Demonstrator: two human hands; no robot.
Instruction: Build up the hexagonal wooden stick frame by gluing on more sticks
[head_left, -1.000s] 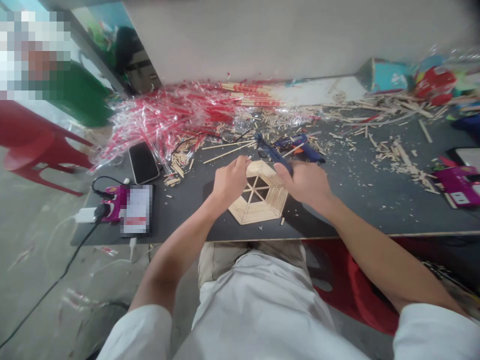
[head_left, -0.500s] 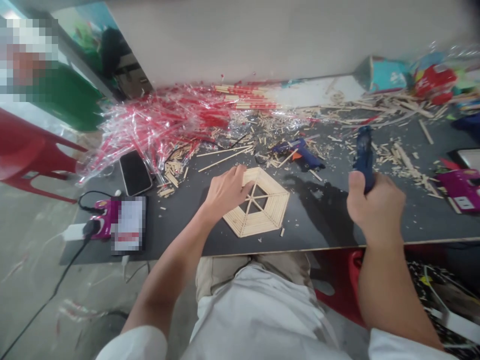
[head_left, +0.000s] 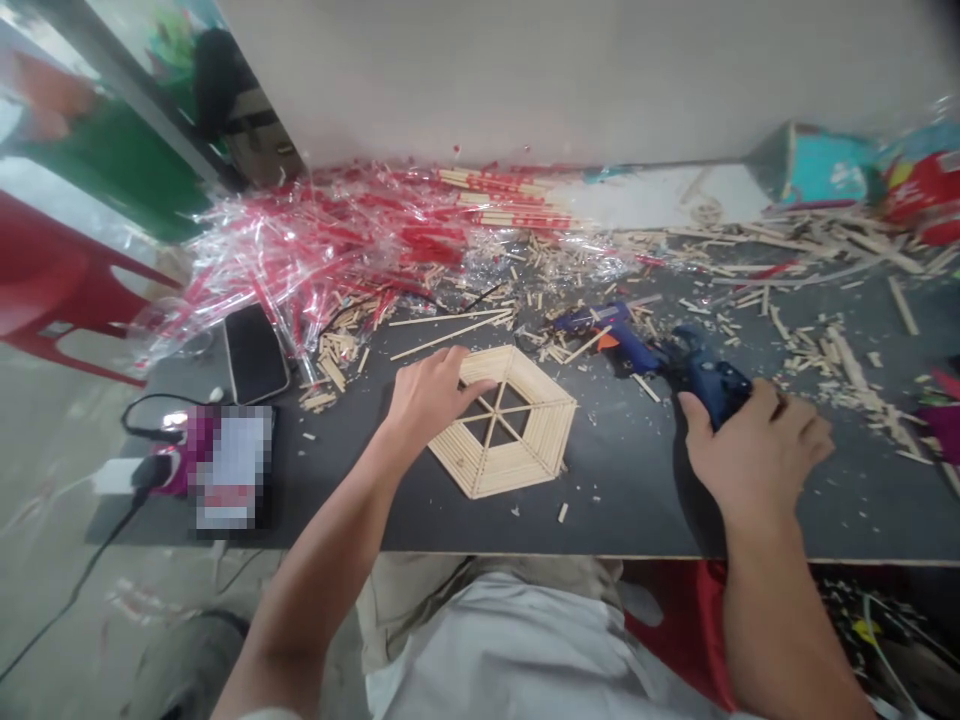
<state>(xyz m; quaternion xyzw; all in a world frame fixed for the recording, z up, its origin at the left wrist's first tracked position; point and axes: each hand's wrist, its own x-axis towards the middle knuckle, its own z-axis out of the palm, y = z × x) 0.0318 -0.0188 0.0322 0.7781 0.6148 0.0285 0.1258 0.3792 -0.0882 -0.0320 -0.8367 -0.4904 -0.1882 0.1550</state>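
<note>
A hexagonal frame of pale wooden sticks (head_left: 529,450) lies on the dark table, with spokes crossing its open centre. My left hand (head_left: 427,398) grips its upper left side, the thumb over the rim and the fingertips at the edge. On the right, my right hand (head_left: 757,450) is over the handle end of a dark blue tool (head_left: 712,385), its fingers loosened and apart. The tool's head points toward a blue glue gun (head_left: 626,335) with an orange part.
Red-and-clear plastic wrappings (head_left: 337,230) heap at the back left. Stick offcuts (head_left: 847,370) are scattered at the right. A black phone (head_left: 255,352), a lit phone (head_left: 234,465) and a purple power strip (head_left: 180,460) occupy the left end. A turquoise cup (head_left: 825,168) lies at the back.
My right hand has lowered the blue tool toward the table beside the glue gun, and its fingers have loosened. My left hand stays on the frame; the view has shifted slightly.
</note>
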